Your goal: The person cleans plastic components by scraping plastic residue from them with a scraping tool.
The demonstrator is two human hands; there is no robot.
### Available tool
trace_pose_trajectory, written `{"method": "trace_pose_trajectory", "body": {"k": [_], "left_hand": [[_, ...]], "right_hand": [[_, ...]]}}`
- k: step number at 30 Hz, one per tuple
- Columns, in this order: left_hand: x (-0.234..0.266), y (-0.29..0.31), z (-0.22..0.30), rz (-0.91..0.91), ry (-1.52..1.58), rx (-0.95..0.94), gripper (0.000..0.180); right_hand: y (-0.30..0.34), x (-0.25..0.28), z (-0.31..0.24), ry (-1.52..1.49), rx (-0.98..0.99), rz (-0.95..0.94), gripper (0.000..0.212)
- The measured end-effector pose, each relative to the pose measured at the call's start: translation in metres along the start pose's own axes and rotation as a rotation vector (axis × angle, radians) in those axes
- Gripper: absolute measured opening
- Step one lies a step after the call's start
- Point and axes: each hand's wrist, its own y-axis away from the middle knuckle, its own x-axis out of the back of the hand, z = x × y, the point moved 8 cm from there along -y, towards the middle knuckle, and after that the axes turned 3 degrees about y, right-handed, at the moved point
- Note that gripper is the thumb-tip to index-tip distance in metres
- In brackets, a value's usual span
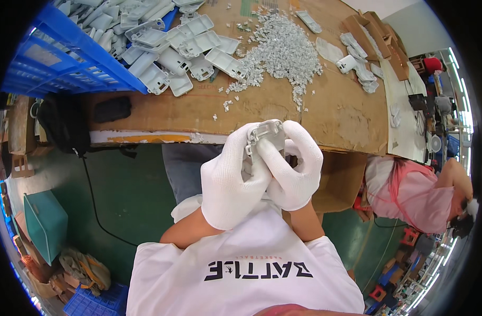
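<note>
Both my hands wear white knitted gloves and meet just in front of the table's near edge. Between them is a light grey plastic housing, a hollow shell with small clips at its top end. My left hand is closed round the housing's left side. On the other side, my right hand grips it, with a finger pressed into the hollow. The gloves hide the shell's lower part. Beyond my hands, a heap of small clear plastic pieces lies on the cardboard-covered table.
Many similar grey housings are piled at the back left, beside a blue plastic crate. More shells lie at the right near cardboard boxes. A black case rests by the left edge. A person in pink sits at the right.
</note>
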Motion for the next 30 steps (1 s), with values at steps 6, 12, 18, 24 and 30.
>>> {"method": "trace_pose_trajectory", "body": {"k": [6, 12, 18, 24, 30], "left_hand": [[0.000, -0.001, 0.004, 0.011, 0.036, -0.064, 0.045], [-0.001, -0.002, 0.009, 0.014, -0.046, -0.103, 0.039], [-0.005, -0.002, -0.001, -0.014, -0.108, -0.052, 0.047], [-0.004, -0.005, 0.006, -0.073, 0.014, 0.021, 0.040], [-0.005, -0.005, -0.007, -0.064, 0.109, 0.016, 0.047]], "right_hand": [[-0.002, -0.001, 0.000, -0.025, -0.008, -0.046, 0.051], [-0.001, -0.004, 0.003, -0.060, -0.063, -0.063, 0.051], [0.007, -0.010, 0.011, -0.048, -0.120, -0.119, 0.050], [0.016, 0.002, 0.009, -0.168, -0.099, 0.017, 0.046], [0.017, 0.008, 0.003, -0.167, -0.050, 0.045, 0.041]]}}
